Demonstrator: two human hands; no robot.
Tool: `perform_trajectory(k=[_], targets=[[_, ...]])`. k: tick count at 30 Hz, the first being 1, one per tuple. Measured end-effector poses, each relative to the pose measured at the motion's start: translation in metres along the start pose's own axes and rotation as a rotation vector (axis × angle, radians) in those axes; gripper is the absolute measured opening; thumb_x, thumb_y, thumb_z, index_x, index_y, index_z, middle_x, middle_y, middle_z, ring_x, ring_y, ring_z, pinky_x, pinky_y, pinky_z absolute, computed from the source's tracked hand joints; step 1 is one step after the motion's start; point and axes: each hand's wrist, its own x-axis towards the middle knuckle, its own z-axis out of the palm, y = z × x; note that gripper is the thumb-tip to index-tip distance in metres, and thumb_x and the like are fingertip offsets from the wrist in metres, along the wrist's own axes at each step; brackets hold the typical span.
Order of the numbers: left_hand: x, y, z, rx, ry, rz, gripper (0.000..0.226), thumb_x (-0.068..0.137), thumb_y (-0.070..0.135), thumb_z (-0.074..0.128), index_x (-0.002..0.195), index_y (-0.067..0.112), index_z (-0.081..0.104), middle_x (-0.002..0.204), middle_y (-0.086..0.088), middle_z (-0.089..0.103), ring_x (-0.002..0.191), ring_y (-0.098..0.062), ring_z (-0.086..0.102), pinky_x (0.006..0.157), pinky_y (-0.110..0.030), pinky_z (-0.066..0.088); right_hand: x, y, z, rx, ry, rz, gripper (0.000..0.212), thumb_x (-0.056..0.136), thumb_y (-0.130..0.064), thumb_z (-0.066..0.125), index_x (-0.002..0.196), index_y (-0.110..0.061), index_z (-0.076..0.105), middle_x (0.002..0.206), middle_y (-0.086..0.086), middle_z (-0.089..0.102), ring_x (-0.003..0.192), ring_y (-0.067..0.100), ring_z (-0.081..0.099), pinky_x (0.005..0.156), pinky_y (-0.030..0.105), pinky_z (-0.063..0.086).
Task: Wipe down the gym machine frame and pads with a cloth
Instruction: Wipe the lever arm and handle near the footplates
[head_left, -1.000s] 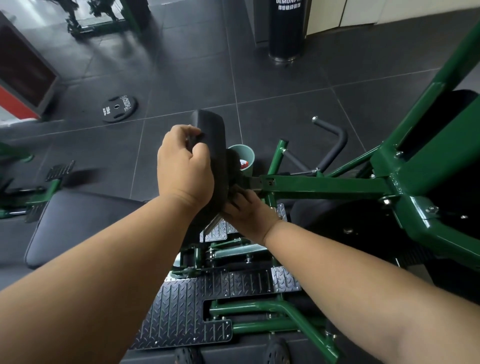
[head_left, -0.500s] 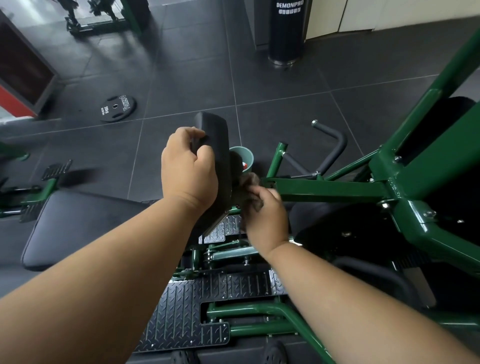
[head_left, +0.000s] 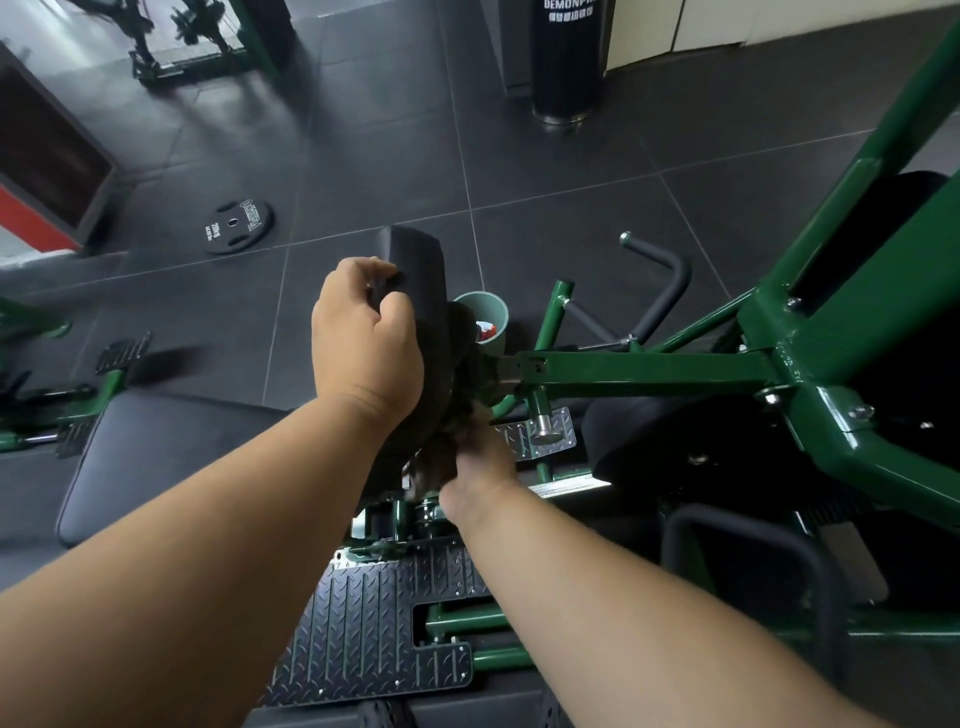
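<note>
Two bare hands work at a black pad (head_left: 415, 280) that stands on edge at the near end of a green frame (head_left: 649, 371). The left hand (head_left: 366, 340) grips the pad's upper edge, fingers curled over the top and thumb against the near face. Below it, the right hand (head_left: 480, 457) bunches a dark brown cloth (head_left: 436, 465) in curled fingers and presses it against the pad's lower back side, just beside where the frame's horizontal bar meets the pad; the fingertips themselves are hidden behind the cloth. A pale green cup (head_left: 491, 317) sits on the floor just past the pad. Beneath the arms lies a black tread plate (head_left: 363, 634), and a black bench (head_left: 166, 447) sits to the left. Farther off on the dark tiles (head_left: 363, 156) rests a weight plate (head_left: 238, 226), with a black cylinder (head_left: 569, 62) standing near the far wall.
</note>
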Motion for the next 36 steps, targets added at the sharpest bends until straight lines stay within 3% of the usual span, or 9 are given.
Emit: perform_trajectory(k=[6,11,15,18,21,26,31,34,36], targets=[[-0.001,-0.001,0.000,0.010,0.000,-0.004,0.036,0.083,0.029,0.043,0.112,0.029,0.064,0.117,0.007,0.066,0.110,-0.011,0.060,0.097,-0.033,0.047,0.020,0.000,-0.027,0.241,-0.070,0.037,0.035,0.099,-0.020,0.059,0.131,-0.008,0.070,0.127,0.017,0.069,0.113,0.033,0.067,0.118,0.054,0.040],[0.000,0.000,0.001,0.010,0.006,0.001,0.038,0.083,0.029,0.043,0.113,0.027,0.065,0.117,0.007,0.066,0.108,-0.010,0.060,0.095,-0.029,0.046,0.024,-0.029,-0.019,0.349,-0.180,0.056,0.038,0.104,-0.023,0.044,0.112,-0.014,0.079,0.136,0.017,0.061,0.133,0.034,0.049,0.124,0.045,0.017],[0.001,-0.001,0.001,0.003,0.000,0.003,0.039,0.082,0.029,0.042,0.114,0.026,0.065,0.117,0.006,0.067,0.108,-0.010,0.060,0.097,-0.030,0.047,0.040,-0.021,-0.029,0.211,-0.051,-0.082,0.038,0.107,-0.010,0.034,0.108,-0.012,0.072,0.114,0.002,0.072,0.119,0.020,0.061,0.108,0.032,0.041],[0.000,-0.001,0.000,0.007,0.008,0.010,0.039,0.082,0.029,0.042,0.113,0.026,0.065,0.117,0.006,0.067,0.111,-0.011,0.061,0.099,-0.033,0.048,0.044,-0.016,-0.033,0.369,-0.269,-0.036,0.039,0.110,0.007,0.031,0.095,-0.019,0.056,0.073,-0.024,0.068,0.074,-0.011,0.065,0.077,0.010,0.050],[0.001,-0.001,0.001,0.008,0.007,0.019,0.037,0.081,0.030,0.042,0.111,0.028,0.063,0.117,0.006,0.067,0.112,-0.011,0.061,0.101,-0.036,0.049,0.061,-0.014,-0.041,0.378,-0.252,-0.067,0.031,0.097,0.009,0.043,0.093,-0.016,0.061,0.082,0.005,0.061,0.087,0.011,0.065,0.084,0.028,0.050],[0.001,-0.001,0.001,0.007,0.004,0.017,0.034,0.082,0.029,0.042,0.109,0.032,0.062,0.117,0.005,0.066,0.112,-0.013,0.061,0.101,-0.039,0.049,0.065,-0.021,-0.049,0.582,-0.353,0.051,0.058,0.066,-0.012,0.099,0.115,-0.015,0.070,0.143,0.011,0.059,0.147,0.030,0.046,0.120,0.055,0.036],[0.001,-0.004,0.002,0.009,0.010,0.030,0.036,0.082,0.027,0.042,0.112,0.027,0.063,0.119,0.003,0.067,0.114,-0.012,0.061,0.104,-0.037,0.048,0.058,-0.027,-0.088,0.842,-0.290,0.125,0.028,0.093,-0.010,0.063,0.114,0.004,0.076,0.116,0.025,0.074,0.103,0.043,0.074,0.105,0.060,0.051],[0.001,-0.002,0.002,0.011,0.014,0.028,0.038,0.083,0.027,0.041,0.114,0.025,0.063,0.120,0.003,0.067,0.114,-0.011,0.061,0.104,-0.034,0.047,0.060,-0.053,-0.091,0.932,-0.274,0.079,0.064,0.083,-0.027,0.082,0.142,-0.015,0.063,0.136,0.017,0.068,0.121,0.042,0.066,0.100,0.060,0.055],[0.001,-0.001,0.002,0.018,0.012,0.026,0.037,0.082,0.027,0.041,0.113,0.027,0.063,0.120,0.003,0.066,0.115,-0.011,0.061,0.103,-0.032,0.047,0.054,-0.068,-0.086,0.833,-0.221,0.017,0.058,0.079,-0.029,0.075,0.136,-0.020,0.067,0.135,0.014,0.069,0.128,0.038,0.062,0.113,0.052,0.047]])
